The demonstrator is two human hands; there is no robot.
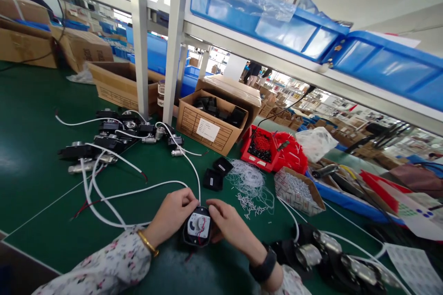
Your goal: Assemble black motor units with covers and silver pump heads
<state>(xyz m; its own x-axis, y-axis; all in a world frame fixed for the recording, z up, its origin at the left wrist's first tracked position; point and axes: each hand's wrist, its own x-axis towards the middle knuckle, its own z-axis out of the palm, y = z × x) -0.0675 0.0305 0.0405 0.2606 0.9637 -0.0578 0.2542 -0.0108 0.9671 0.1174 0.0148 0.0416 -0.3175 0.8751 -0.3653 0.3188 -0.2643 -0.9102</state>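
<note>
An open black eight-sided housing (187,238) rests close to the table's near edge. Inside it sit a white plate (194,232) with a round part in the middle and thin red wires (202,226). From its top edge a white cable (198,184) runs away across the table. My left hand (173,214) is closed on the housing's upper left edge, thumb and fingertips close beside the cable. My right hand (231,226) wraps the right side, its thumb near the top corner and its fingers partly hidden behind the housing.
Cabled black units with metal fittings lie left (110,133) and right (321,253). Beyond my hands are two black covers (212,179), clear thread (249,175), small metal pins (249,205), a box of screws (299,191), a red bin (258,163) and cartons (207,122). A shelf post (172,55) stands behind.
</note>
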